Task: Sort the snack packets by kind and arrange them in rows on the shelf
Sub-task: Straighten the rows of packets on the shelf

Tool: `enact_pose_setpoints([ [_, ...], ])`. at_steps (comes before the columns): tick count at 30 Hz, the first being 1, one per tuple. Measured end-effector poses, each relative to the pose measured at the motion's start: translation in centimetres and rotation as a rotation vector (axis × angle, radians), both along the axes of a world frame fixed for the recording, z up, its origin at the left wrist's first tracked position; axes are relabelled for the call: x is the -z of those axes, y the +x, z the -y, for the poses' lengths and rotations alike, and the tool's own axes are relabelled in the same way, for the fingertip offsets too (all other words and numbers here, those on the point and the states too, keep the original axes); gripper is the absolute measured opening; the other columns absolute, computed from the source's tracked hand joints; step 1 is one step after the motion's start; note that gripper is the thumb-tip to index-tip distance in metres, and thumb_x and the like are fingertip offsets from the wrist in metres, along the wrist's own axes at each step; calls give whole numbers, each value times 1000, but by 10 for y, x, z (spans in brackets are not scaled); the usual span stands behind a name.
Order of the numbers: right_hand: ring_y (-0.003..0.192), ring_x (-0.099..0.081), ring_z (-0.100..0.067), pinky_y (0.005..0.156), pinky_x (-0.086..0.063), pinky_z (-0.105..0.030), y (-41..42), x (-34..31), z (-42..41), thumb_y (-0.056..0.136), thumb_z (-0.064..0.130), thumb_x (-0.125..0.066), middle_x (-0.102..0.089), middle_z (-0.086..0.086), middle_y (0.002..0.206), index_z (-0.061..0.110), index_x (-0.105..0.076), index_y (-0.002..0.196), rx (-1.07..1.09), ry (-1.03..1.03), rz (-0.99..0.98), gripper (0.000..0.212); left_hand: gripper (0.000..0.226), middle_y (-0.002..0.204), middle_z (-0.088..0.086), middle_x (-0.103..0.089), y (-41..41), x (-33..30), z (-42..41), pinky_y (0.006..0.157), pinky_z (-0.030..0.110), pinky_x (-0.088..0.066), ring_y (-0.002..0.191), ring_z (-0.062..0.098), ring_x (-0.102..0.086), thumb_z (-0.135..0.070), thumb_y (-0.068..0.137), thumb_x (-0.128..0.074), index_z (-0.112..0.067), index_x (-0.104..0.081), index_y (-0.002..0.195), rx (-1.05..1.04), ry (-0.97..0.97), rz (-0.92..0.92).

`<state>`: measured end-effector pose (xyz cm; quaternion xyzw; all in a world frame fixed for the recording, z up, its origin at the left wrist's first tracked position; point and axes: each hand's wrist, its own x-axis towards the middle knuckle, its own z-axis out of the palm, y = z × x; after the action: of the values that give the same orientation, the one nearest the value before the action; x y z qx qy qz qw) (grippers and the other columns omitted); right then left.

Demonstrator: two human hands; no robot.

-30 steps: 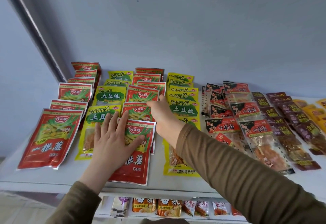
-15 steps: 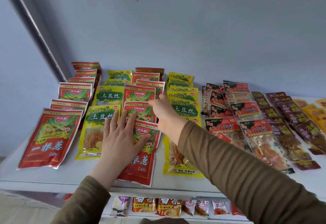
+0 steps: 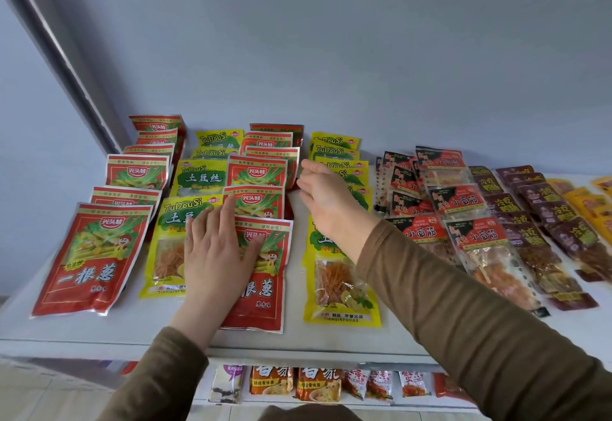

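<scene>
Packets of snacks are laid in rows on a white shelf (image 3: pixel 82 331), as seen by the head camera. At the left edge a row of red packets (image 3: pixel 94 255) is set, running from the front edge to the back wall. Next to it a row of yellow packets (image 3: pixel 165 255) is laid, then a second red row (image 3: pixel 256 174), then a second yellow row (image 3: pixel 341 291). Toward the right edge, rows of black-and-red packets (image 3: pixel 477 235), dark purple packets (image 3: pixel 543 208) and orange packets (image 3: pixel 583 202) are seen.

The left hand (image 3: pixel 215 255) is laid flat near the front edge. Its fingers (image 3: pixel 227 213) are held straight, and they are pressed on the front red packet (image 3: pixel 261 298) of the second red row and on the yellow packet beside it. Nothing is gripped by this hand.

The right hand (image 3: pixel 326 198) is held up over the second yellow row, just beside the second red row. Its fingers (image 3: pixel 306 175) are loosely curled, with the tips brought close together near the edge of a red packet. Whether that packet is touched cannot be told.

Under the front edge, a lower shelf (image 3: pixel 331 402) with more small packets (image 3: pixel 318 384) is seen.
</scene>
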<state>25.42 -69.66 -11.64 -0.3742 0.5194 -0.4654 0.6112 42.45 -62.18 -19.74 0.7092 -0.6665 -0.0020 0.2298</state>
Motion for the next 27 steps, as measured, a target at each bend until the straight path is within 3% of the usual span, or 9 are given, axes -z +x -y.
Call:
enact_pose_setpoints([
  [4,127,-50,-16,110,-35,-32,-8,-3,-7,103,-3,-41,-59,-7,130,1,-50,137,-6,-8,-4,37,71,166,12,-22,-2,-10,-10,126,53,-12,155,33,-13,-53,101,-48,-21,-23,160,29,-71,-38],
  [7,114,-55,-8,112,-39,-31,-4,-2,-5,104,-1,-39,-67,0,104,2,-62,117,-53,25,3,26,66,169,9,-19,-9,-7,-25,127,49,-7,158,30,-5,-60,103,-31,-26,-28,160,163,-72,65],
  [9,89,-62,-4,76,-55,-12,3,0,1,105,3,-40,-66,-1,96,6,-66,106,-77,61,51,26,73,170,10,-9,-15,1,-32,127,48,-2,158,31,6,-70,100,-19,-31,-21,162,198,18,146],
  [11,71,-59,1,46,-47,-9,10,2,3,106,5,-42,-65,1,94,2,-62,122,-66,99,13,25,79,171,10,-1,-18,9,-33,127,48,0,157,32,12,-77,96,-10,-34,-15,163,191,77,173],
  [12,71,-61,-1,47,-48,-11,14,4,5,106,8,-44,-67,0,97,3,-60,125,-66,123,-10,26,82,170,9,1,-19,12,-32,127,48,0,156,32,12,-79,95,-7,-34,-14,163,187,89,172],
  [14,93,-67,-14,77,-56,-25,22,11,8,104,13,-49,-69,-6,117,7,-60,128,-64,172,-45,27,84,170,8,4,-19,15,-29,127,46,2,156,32,14,-80,93,-5,-35,-12,163,187,105,174],
  [17,126,-56,-28,110,-41,-46,29,15,7,101,16,-53,-60,-9,138,12,-58,133,-82,186,-92,32,84,170,7,6,-20,16,-29,126,44,6,155,31,17,-81,92,-5,-36,-9,163,195,113,167],
  [23,82,-63,-12,64,-48,-26,21,10,7,105,7,-44,-66,-17,127,-2,-59,126,-36,128,-49,27,82,170,11,-6,-19,18,-29,126,47,-3,157,34,6,-79,95,-11,-32,-19,162,202,106,177],
  [27,121,-60,-28,95,-47,-33,17,7,1,105,-1,-38,-61,-20,133,-7,-52,134,-20,161,-41,33,82,170,11,-8,-19,20,-29,126,48,-5,157,34,4,-79,96,-12,-31,-21,162,195,96,178],
])
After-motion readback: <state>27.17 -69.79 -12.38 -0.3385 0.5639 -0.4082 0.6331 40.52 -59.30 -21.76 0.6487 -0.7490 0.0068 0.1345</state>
